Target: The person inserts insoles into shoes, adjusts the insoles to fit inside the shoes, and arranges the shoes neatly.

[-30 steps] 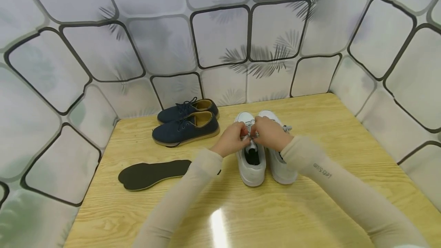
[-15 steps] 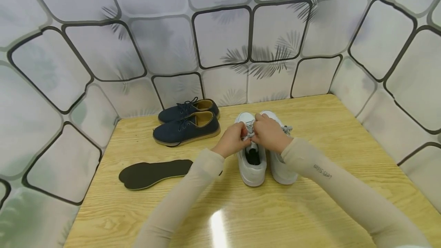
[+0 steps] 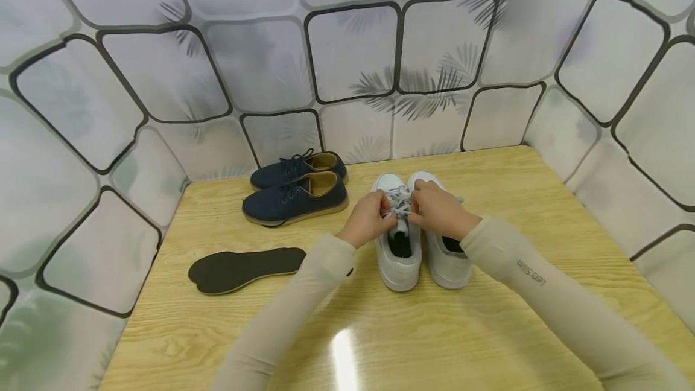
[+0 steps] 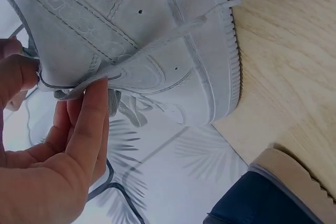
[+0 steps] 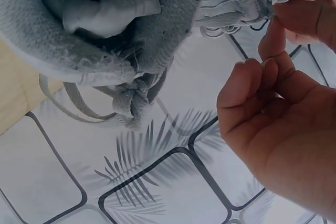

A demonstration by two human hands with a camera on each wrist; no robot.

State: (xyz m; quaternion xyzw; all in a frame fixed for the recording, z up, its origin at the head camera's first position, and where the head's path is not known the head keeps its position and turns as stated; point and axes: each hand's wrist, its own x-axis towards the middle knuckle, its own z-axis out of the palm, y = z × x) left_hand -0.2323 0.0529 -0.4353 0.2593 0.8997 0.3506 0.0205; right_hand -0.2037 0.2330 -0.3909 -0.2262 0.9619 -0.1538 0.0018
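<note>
Two white sneakers stand side by side on the table, toes toward the back wall. At the left sneaker (image 3: pixel 398 273), my left hand (image 3: pixel 368 220) pinches the grey-white shoelace (image 4: pixel 152 45) between thumb and fingers. One lace tail hangs from that grip across the shoe's side in the left wrist view. On the opposite side of the laces, my right hand (image 3: pixel 441 210) pinches the lace, fingers curled; its fingertips partly cover what they hold. The right sneaker (image 3: pixel 449 273) lies under my right hand, and its tied bow (image 5: pixel 131 103) shows in the right wrist view.
Navy lace-up shoes (image 3: pixel 293 201) sit as a pair at the back left. A black insole (image 3: pixel 244 267) lies in front of them, partly behind my left sleeve. Patterned walls (image 3: pixel 353 53) enclose the wooden table (image 3: pixel 179 343) at the back and sides.
My right hand has moved outward to the right, away from my left hand, and more of the left sneaker's laces shows between them. My left hand has stayed nearly in place.
</note>
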